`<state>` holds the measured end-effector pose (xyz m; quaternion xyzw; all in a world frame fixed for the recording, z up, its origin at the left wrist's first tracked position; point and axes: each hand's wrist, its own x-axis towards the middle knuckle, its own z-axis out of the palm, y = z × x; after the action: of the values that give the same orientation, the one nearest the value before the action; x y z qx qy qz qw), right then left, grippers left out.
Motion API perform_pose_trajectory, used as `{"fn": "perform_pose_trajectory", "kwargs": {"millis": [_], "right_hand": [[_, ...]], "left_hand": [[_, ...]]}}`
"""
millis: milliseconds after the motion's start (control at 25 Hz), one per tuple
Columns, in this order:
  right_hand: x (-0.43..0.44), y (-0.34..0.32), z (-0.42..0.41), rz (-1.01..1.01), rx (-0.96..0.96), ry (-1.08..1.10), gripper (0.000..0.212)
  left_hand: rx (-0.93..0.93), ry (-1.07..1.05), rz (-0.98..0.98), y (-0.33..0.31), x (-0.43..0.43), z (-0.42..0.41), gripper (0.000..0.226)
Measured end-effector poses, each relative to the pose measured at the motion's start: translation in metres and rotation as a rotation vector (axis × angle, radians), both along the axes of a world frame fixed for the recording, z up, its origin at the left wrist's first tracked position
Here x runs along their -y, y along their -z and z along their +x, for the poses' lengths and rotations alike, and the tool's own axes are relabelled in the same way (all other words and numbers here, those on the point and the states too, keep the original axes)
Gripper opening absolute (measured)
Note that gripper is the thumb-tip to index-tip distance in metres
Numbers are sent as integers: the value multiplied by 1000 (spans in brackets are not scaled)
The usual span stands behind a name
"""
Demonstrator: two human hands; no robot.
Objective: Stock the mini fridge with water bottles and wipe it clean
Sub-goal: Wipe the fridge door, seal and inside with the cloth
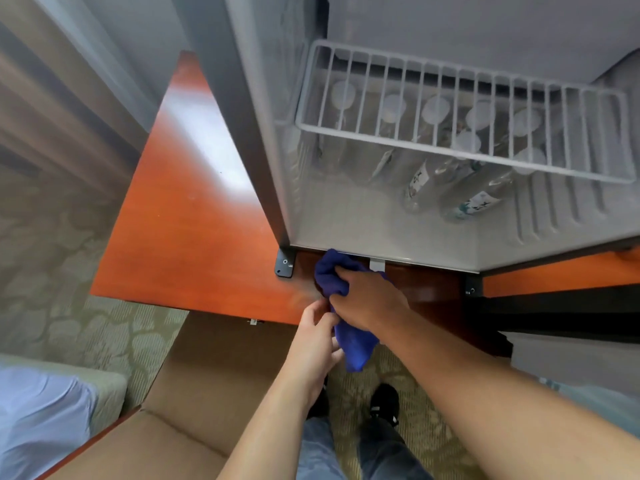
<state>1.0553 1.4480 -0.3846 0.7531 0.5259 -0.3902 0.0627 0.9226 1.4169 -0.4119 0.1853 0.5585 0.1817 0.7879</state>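
Both hands [370, 299] grip blue cloth [353, 341] below open fridge [381, 216].

A hotel guest room, judging by its furnishings: a small grey mini fridge [381, 216] stands open on a glossy reddish-brown wooden counter [194, 216], above patterned beige-green carpet [52, 271], with a tan upholstered armchair [180, 427] just beside the counter's front edge.

Wooden countertop [194, 216], patterned carpet [114, 327]
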Motion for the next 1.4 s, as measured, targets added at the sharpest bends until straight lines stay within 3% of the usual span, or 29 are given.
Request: {"fn": "perform_pose_trajectory", "kwargs": {"millis": [120, 280, 560, 680, 840, 1160, 1400], "right_hand": [[45, -4, 22, -9, 4, 192, 55], [104, -18, 58, 72, -42, 482, 47], [150, -45, 76, 291, -402, 773, 51], [165, -75, 61, 356, -517, 763, 53], [193, -120, 47, 437, -565, 710, 59], [299, -190, 53, 641, -493, 546, 71], [404, -256, 87, 818, -182, 419, 47]], "left_hand": [[-42, 179, 51, 6, 13, 23, 37], [-71, 471, 156, 7, 39, 69, 39], [-92, 353, 203, -31, 48, 90, 14], [3, 349, 265, -62, 53, 78, 29], [93, 410, 357, -101, 67, 64, 71], [27, 347, 658, -183, 162, 73, 25], [86, 257, 686, -229, 256, 88, 19]]}}
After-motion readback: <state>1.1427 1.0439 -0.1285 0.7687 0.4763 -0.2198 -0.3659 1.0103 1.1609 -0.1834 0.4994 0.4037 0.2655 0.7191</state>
